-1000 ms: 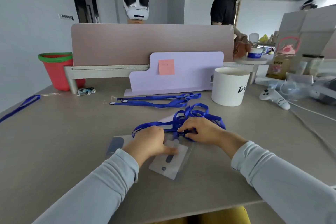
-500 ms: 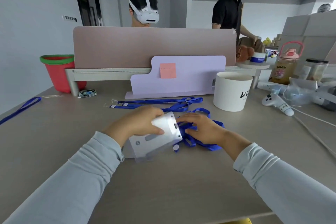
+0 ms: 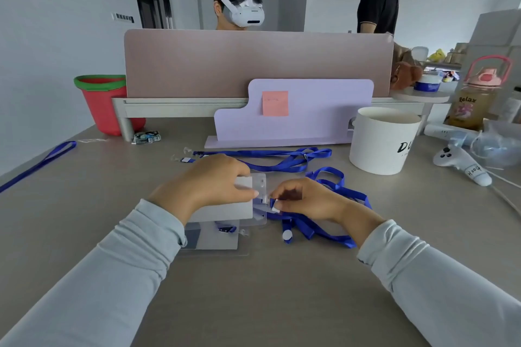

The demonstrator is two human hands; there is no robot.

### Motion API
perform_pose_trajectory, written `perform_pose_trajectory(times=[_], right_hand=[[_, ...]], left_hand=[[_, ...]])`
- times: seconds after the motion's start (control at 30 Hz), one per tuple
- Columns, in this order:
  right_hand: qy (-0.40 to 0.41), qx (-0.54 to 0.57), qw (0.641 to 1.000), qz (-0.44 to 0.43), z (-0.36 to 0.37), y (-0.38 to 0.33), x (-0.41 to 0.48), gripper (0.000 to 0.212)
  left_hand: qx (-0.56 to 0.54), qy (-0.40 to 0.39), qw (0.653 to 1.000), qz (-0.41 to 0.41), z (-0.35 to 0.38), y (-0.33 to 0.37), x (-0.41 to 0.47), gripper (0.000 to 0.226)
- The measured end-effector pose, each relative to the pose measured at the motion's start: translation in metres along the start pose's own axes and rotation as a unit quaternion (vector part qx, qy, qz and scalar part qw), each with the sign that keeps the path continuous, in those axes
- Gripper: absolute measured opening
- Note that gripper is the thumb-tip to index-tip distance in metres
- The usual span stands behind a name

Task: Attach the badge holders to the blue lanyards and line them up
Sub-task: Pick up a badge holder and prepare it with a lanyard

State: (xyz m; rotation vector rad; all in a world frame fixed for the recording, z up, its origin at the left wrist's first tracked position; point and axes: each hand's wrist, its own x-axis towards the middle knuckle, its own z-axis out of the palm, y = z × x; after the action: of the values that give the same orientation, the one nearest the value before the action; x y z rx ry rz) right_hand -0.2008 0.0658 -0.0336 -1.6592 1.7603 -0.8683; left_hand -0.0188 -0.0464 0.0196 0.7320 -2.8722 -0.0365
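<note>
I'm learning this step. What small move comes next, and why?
Probably feed the lanyard end pinched by the right hand into the slot of the badge holder: the left hand holds the holder with its slotted edge facing that end, close but seemingly not yet joined.

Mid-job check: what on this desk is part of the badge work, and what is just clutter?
Job: badge holder gripped by left hand; blue lanyard pinched by right hand; second holder on desk; laid-out lanyards behind.
Lying about: white tub; red bucket; controller; pink-capped bottle; lilac board.
</note>
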Motion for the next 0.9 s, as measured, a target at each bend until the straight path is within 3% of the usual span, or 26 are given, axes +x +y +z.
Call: perform_pose_trajectory(times=[0.13, 0.3, 0.5, 0.73, 0.9], right_hand=[[-0.018, 0.061, 0.998, -0.001, -0.006, 0.001, 0.008, 0.013], [-0.016, 0.009, 1.000, 0.019, -0.015, 0.002, 0.020, 0.023], [-0.004, -0.028, 0.999, -0.025, -0.014, 0.001, 0.030, 0.011], [0.005, 0.041, 0.998, -0.049, -0.011, 0.007, 0.034, 0.011], [0.030, 0.023, 0.999, -0.036, -0.003, 0.015, 0.036, 0.006]], left_hand=[[0.016, 0.026, 0.999, -0.018, 0.010, -0.010, 0.009, 0.057], [0.036, 0.035, 0.999, -0.018, 0.019, -0.012, 0.018, 0.052], [0.049, 0.055, 0.997, -0.031, 0.029, -0.019, 0.030, 0.054], [0.028, 0.086, 0.996, -0.020, 0.037, -0.029, 0.031, 0.055], [0.020, 0.221, 0.974, 0.056, 0.057, -0.029, 0.029, 0.056]])
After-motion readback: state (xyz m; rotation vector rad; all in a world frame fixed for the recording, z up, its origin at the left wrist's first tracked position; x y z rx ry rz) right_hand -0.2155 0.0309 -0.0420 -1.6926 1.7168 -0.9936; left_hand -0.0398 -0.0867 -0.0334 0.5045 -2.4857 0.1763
